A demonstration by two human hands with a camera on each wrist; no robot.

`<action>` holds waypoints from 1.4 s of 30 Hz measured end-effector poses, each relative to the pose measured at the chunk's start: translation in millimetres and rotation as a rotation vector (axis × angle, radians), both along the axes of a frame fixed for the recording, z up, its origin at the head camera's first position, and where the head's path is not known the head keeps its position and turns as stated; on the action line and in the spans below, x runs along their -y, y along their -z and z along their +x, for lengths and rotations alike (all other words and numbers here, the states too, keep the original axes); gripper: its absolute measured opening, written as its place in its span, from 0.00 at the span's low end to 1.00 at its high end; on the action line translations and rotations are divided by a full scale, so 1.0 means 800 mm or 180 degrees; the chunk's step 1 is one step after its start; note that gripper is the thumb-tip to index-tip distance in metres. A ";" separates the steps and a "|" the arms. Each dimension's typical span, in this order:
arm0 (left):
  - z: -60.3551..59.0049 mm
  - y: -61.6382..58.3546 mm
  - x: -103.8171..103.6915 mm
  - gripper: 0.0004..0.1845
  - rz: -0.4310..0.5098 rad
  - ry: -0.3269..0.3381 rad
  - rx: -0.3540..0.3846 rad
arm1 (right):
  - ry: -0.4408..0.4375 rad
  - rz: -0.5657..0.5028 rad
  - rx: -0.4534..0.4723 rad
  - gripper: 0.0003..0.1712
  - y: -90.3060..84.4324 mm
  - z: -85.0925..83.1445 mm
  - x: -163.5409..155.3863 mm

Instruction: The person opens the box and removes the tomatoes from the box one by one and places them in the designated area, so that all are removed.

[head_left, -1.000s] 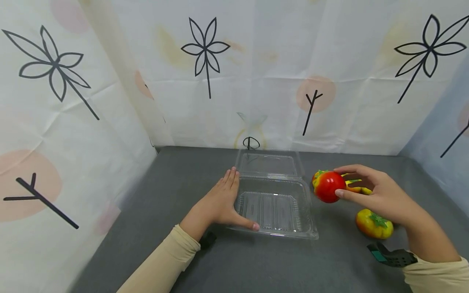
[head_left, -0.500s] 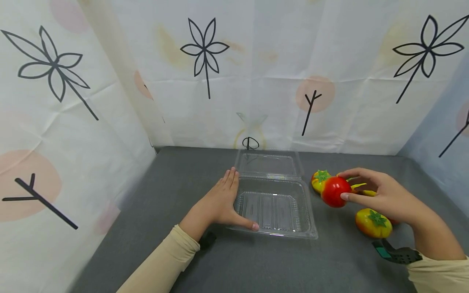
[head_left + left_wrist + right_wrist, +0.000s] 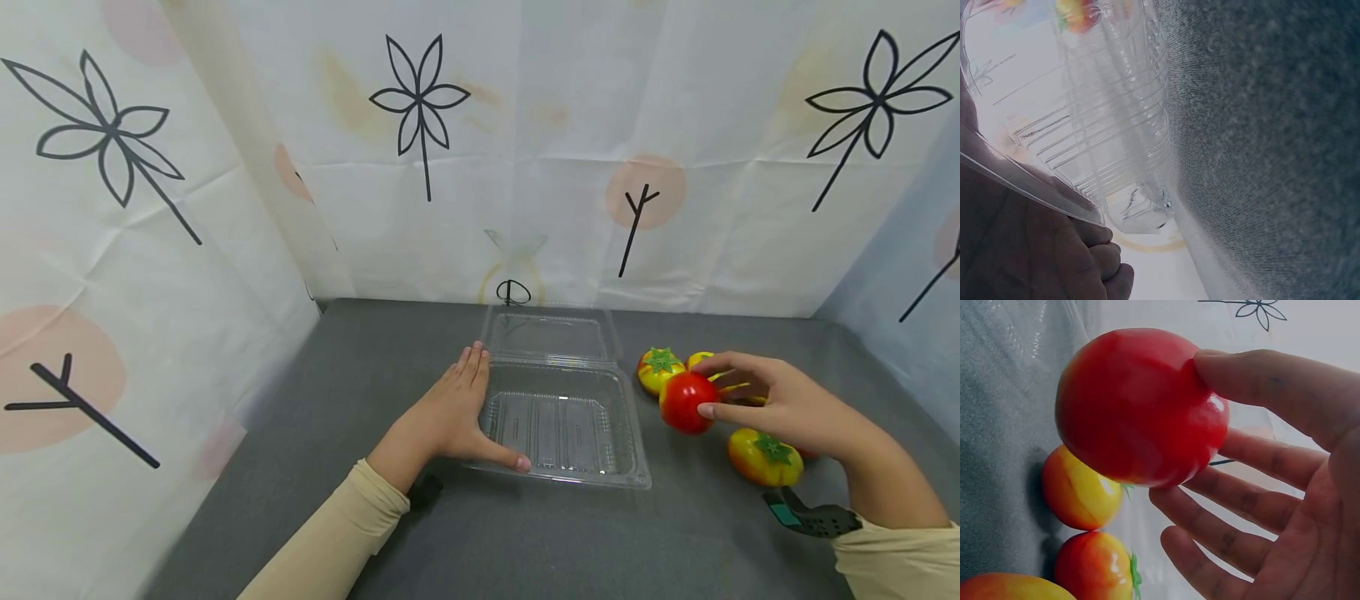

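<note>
Grey felt surface [image 3: 300,433]: a smooth, light-looking red tomato [image 3: 687,402] is pinched across its widest part by the right hand [image 3: 780,404]; the flimsy clamshell box [image 3: 558,425] is steadied by the spread left hand [image 3: 450,417].

A grey felt cover [image 3: 352,533] spreads over the tabletop. On its right half lie yellow-orange toy tomatoes with green calyxes: one [image 3: 657,369] towards the back, one [image 3: 763,457] nearer the front edge, and a third [image 3: 701,360], mostly hidden, just beside the rear one. A white cloth backdrop [image 3: 540,158] stands along the cover's back edge, printed with black line-drawn flowers [image 3: 420,98] and peach discs [image 3: 647,193] crossed by forked black twigs. A like-printed cloth panel [image 3: 150,275] rises from the cover's left edge, and a pale blue panel [image 3: 911,308] from its right edge.
</note>
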State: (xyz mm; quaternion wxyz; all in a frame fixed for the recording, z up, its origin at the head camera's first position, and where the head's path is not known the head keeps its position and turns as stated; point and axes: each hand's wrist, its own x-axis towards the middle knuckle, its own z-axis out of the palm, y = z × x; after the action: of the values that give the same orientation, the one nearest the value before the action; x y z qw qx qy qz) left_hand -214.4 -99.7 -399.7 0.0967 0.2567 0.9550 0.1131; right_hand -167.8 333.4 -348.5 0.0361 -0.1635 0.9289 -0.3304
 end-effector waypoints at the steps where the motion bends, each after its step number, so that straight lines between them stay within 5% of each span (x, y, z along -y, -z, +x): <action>1: 0.000 0.000 0.000 0.85 0.0006 -0.0002 0.0003 | -0.0011 -0.0002 0.0009 0.28 0.001 -0.001 0.000; 42: -0.001 -0.001 -0.001 0.85 0.0010 -0.0028 0.0042 | -0.0240 0.0165 0.0297 0.27 0.024 -0.013 -0.003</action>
State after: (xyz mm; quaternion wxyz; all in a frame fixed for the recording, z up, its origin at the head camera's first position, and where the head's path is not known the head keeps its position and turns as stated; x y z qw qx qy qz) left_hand -214.9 -99.1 -398.8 0.1021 0.2519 0.9552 0.1168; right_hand -178.5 336.2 -367.7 0.0961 -0.1818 0.9276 -0.3119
